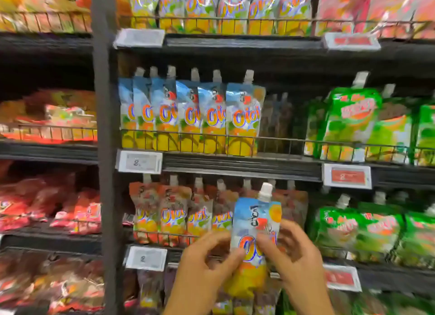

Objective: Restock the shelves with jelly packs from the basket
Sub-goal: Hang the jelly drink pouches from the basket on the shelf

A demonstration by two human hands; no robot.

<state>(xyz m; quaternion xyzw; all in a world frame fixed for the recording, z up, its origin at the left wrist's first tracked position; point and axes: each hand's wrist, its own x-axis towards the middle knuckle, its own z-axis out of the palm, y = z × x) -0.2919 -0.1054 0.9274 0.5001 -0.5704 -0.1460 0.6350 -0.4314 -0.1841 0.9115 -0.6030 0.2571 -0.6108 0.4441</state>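
A blue and yellow jelly pack with a white spout cap is held upright in front of the shelves, low in the middle of the view. My left hand grips its left edge with the thumb on the front. My right hand grips its right edge the same way. A row of matching blue and yellow jelly packs stands on the middle shelf above, with a gap to their right. The basket is not in view.
Red-brown jelly packs fill the shelf behind the held pack. Green packs stand to the right. Red snack bags lie on the left shelves past a dark upright post. Price tags hang on the shelf edges.
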